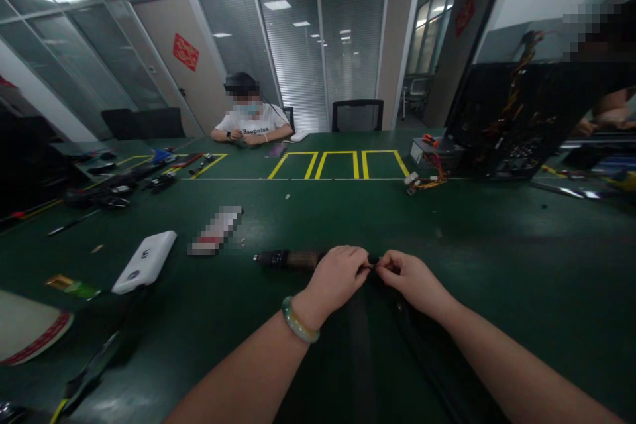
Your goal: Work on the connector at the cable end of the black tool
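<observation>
A dark cylindrical tool (301, 260), brown in the middle with a black ringed collar and a small metal tip, lies on the green table, tip to the left. My left hand (342, 271), with a green-and-tan bangle at its wrist, is closed over the tool's right end. Close beside it, my right hand (410, 278) pinches at the same spot. The fingertips of both hands nearly meet, and what is between them is too small and shaded to make out. A black cable (410, 331) runs from under the right hand toward the front edge.
To the left lie a white power bank (145, 262), a blurred-out phone (217, 230), a green-and-amber handled tool (73, 286) and a pale cup (30, 328). A computer case (497, 122) and power supply (434, 149) stand back right. One person (253, 119) sits opposite; another is at right.
</observation>
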The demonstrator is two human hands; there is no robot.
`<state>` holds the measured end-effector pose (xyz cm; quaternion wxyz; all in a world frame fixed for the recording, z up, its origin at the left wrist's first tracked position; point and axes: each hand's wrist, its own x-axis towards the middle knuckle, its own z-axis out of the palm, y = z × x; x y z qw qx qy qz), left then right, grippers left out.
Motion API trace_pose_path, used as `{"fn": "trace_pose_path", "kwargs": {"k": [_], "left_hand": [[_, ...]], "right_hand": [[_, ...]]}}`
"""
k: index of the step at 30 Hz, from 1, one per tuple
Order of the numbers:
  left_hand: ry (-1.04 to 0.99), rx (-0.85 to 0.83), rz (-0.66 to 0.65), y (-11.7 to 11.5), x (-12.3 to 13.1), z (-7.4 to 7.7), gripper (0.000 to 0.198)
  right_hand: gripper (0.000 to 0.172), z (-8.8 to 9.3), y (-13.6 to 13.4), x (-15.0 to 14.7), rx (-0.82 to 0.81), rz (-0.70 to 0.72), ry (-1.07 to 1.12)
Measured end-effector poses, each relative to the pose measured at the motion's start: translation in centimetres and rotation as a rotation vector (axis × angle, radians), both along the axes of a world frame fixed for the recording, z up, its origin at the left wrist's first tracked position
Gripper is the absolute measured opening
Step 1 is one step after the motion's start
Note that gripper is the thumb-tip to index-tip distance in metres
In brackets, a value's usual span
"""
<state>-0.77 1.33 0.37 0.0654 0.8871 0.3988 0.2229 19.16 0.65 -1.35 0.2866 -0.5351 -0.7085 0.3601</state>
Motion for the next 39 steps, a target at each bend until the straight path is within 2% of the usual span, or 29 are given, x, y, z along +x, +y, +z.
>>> {"fn": "trace_pose_path", "kwargs": {"k": [11,16,21,32,39], "left_hand": [[-0.017,-0.038,-0.006,0.10,0.21,-0.24,0.006],[-0.023,-0.034,0.033,0.01,0.29,-0.34,0.019],[-0.025,-0.019,-0.015,0.07,0.27,-0.33,0.011],[-0.033,-0.028,-0.054,0.31,0.11,-0.24,0.011],[-0.014,-0.016,-0.046,0.04,0.01,-0.06,0.011]], "right_hand": [[0.010,0.15,0.12,0.00,0.009,-0.002,-0.032],[0.010,0.05,0.04,0.03,0.017,0.013,-0.003],[0.011,0.15,0.06,0.02,0.025,0.020,-0.015],[0.011,0.47,-0.13,-0.56,0.062,0.059,-0.037],[0.011,0.65,-0.49,-0.65,0.060,0.031,-0.020]]}}
